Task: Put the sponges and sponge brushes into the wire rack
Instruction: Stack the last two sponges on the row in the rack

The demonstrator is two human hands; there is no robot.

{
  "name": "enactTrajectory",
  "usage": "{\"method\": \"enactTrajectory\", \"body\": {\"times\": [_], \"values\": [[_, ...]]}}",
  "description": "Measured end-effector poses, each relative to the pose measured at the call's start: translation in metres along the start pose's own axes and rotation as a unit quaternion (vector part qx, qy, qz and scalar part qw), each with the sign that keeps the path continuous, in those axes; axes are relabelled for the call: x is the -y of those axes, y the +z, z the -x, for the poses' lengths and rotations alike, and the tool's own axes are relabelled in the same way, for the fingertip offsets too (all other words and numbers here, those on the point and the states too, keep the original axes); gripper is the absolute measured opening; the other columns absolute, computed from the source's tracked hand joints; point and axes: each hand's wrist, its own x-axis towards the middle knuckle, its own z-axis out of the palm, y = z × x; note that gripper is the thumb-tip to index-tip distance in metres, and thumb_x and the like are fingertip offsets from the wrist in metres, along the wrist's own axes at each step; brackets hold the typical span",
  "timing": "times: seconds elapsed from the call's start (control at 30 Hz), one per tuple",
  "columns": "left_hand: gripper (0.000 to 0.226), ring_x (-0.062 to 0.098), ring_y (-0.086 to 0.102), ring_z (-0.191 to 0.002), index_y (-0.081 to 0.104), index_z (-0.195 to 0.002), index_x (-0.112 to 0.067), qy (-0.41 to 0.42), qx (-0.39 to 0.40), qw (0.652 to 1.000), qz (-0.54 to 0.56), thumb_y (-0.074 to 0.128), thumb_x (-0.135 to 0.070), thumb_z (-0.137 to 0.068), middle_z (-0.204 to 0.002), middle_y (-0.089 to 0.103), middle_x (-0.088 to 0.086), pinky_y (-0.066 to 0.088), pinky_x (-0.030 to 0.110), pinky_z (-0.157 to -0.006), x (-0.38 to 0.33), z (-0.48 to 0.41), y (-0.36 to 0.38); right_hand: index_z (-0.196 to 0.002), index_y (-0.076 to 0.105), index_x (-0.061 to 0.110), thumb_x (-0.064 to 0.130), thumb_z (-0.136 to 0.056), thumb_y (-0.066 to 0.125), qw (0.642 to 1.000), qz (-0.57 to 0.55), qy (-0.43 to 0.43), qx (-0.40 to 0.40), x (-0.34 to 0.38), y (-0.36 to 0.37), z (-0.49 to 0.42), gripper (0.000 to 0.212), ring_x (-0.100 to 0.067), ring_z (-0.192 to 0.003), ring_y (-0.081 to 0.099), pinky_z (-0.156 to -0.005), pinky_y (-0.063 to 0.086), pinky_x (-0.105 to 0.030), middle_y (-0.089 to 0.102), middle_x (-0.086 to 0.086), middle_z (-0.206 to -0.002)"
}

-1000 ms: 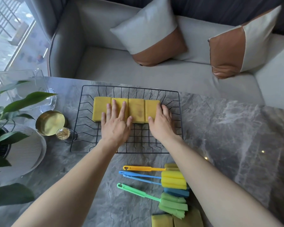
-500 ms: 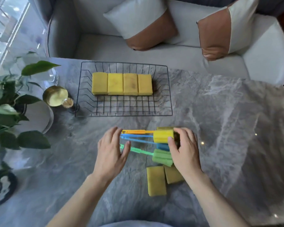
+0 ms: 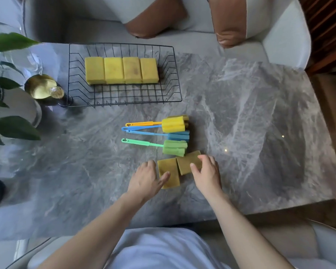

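Both hands down near the desk's [image 3: 241, 117] near edge, roughly mid-width. My left hand [image 3: 146, 179] is loosely open, thumb lying on the left loose sponge [image 3: 168, 172], fingers at its left side, no closed grip. That sponge has its long axis running near-to-far. My right hand [image 3: 207, 172] is also partly open, thumb and fingertips on the right loose sponge [image 3: 188, 162], which touches the first one and sits skewed, long axis tilted toward the far right. Can't tell if either sponge is lifted.

Just beyond them, the sponge brushes, long axes parallel to the near edge, handles pointing left, foam heads right: green brush [image 3: 159, 146] nearest, head almost touching the right sponge; then blue brush [image 3: 155, 133]; then yellow-headed brush [image 3: 172, 124] with orange handle. A further head sits behind the yellow one, mostly hidden.

Wire rack [image 3: 169, 78] toward the far left corner, long side parallel to the far edge. Four yellow sponges [image 3: 121, 70] inside in a row, side by side and touching, each long axis near-to-far, in the rack's far half.
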Motion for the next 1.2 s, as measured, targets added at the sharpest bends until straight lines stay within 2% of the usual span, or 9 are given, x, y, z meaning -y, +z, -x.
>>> {"method": "enactTrajectory", "body": {"times": [0.1, 0.17, 0.23, 0.33, 0.6, 0.7, 0.83, 1.0, 1.2], "values": [[0.053, 0.033, 0.059, -0.104, 0.045, -0.105, -0.018, -0.032, 0.006, 0.999, 0.026, 0.058, -0.066, -0.087, -0.108, 0.060, 0.009, 0.044, 0.041, -0.076, -0.003, -0.007, 0.012, -0.132, 0.053, 0.016, 0.038, -0.092, 0.062, 0.999, 0.033, 0.019, -0.015, 0.003, 0.006, -0.004, 0.046, -0.030, -0.121, 0.046, -0.099, 0.044, -0.042, 0.050, -0.007, -0.130], [0.046, 0.027, 0.059, -0.092, 0.044, -0.097, -0.020, -0.051, 0.000, 0.997, 0.057, 0.064, -0.060, -0.086, -0.097, 0.057, 0.002, 0.044, 0.039, -0.070, -0.002, -0.009, 0.018, -0.138, 0.050, 0.023, 0.034, -0.091, 0.064, 0.998, 0.062, -0.018, -0.024, 0.002, 0.005, -0.008, 0.051, -0.029, -0.125, 0.043, -0.102, 0.042, -0.043, 0.046, -0.003, -0.141], [0.039, 0.021, 0.057, -0.082, 0.045, -0.092, -0.022, -0.058, -0.013, 0.994, 0.086, 0.067, -0.054, -0.086, -0.089, 0.056, -0.004, 0.043, 0.037, -0.062, 0.000, -0.010, 0.022, -0.144, 0.046, 0.029, 0.027, -0.092, 0.064, 0.994, 0.082, -0.068, 0.014, -0.002, 0.003, -0.013, 0.055, -0.026, -0.135, 0.036, -0.110, 0.037, -0.045, 0.036, 0.005, -0.156], [0.034, 0.009, 0.052, -0.073, 0.044, -0.086, -0.025, -0.066, -0.024, 0.990, 0.121, 0.069, -0.048, -0.086, -0.082, 0.055, -0.008, 0.036, 0.030, -0.053, 0.002, -0.010, 0.026, -0.146, 0.046, 0.027, 0.027, -0.093, 0.063, 0.990, 0.096, -0.081, 0.065, -0.013, 0.000, -0.019, 0.055, -0.026, -0.136, 0.036, -0.112, 0.034, -0.043, 0.035, 0.006, -0.158], [0.029, 0.012, 0.060, -0.079, 0.053, -0.096, -0.018, -0.091, -0.042, 0.968, 0.229, 0.072, -0.038, -0.087, -0.089, 0.063, -0.002, 0.045, 0.030, -0.059, 0.010, -0.001, 0.029, -0.132, 0.054, 0.028, 0.061, -0.087, 0.056, 0.984, 0.175, -0.011, 0.013, -0.032, 0.002, -0.008, 0.056, -0.026, -0.121, 0.043, -0.097, 0.039, -0.044, 0.054, 0.001, -0.129], [0.033, 0.018, 0.063, -0.083, 0.053, -0.103, -0.016, -0.083, -0.057, 0.965, 0.244, 0.071, -0.040, -0.088, -0.091, 0.063, -0.002, 0.051, 0.034, -0.066, 0.012, 0.001, 0.028, -0.132, 0.055, 0.024, 0.052, -0.089, 0.061, 0.990, 0.133, -0.035, 0.023, -0.033, 0.005, -0.006, 0.051, -0.026, -0.123, 0.046, -0.100, 0.039, -0.043, 0.055, -0.001, -0.129], [0.044, 0.012, 0.062, -0.081, 0.047, -0.110, -0.020, -0.060, -0.060, 0.969, 0.233, 0.074, -0.044, -0.085, -0.094, 0.061, -0.003, 0.044, 0.027, -0.059, 0.013, 0.002, 0.028, -0.133, 0.054, 0.023, 0.040, -0.090, 0.065, 0.993, 0.100, -0.051, 0.026, -0.029, 0.009, -0.001, 0.048, -0.025, -0.126, 0.048, -0.103, 0.036, -0.043, 0.057, -0.001, -0.132], [0.039, 0.014, 0.063, -0.084, 0.051, -0.110, -0.019, -0.065, -0.054, 0.961, 0.262, 0.076, -0.037, -0.086, -0.096, 0.063, -0.001, 0.044, 0.026, -0.061, 0.018, 0.002, 0.031, -0.128, 0.053, 0.019, 0.048, -0.089, 0.064, 0.997, 0.069, 0.005, 0.046, -0.027, 0.014, 0.004, 0.050, -0.028, -0.117, 0.052, -0.100, 0.043, -0.046, 0.054, -0.005, -0.125], [0.035, 0.021, 0.067, -0.093, 0.057, -0.113, -0.017, -0.075, -0.054, 0.938, 0.334, 0.076, -0.030, -0.088, -0.103, 0.068, 0.005, 0.051, 0.031, -0.068, 0.019, 0.004, 0.025, -0.121, 0.054, 0.018, 0.038, -0.091, 0.065, 0.996, -0.036, 0.052, 0.069, -0.030, 0.025, 0.011, 0.037, -0.022, -0.107, 0.055, -0.093, 0.047, -0.040, 0.058, -0.002, -0.117]]}}
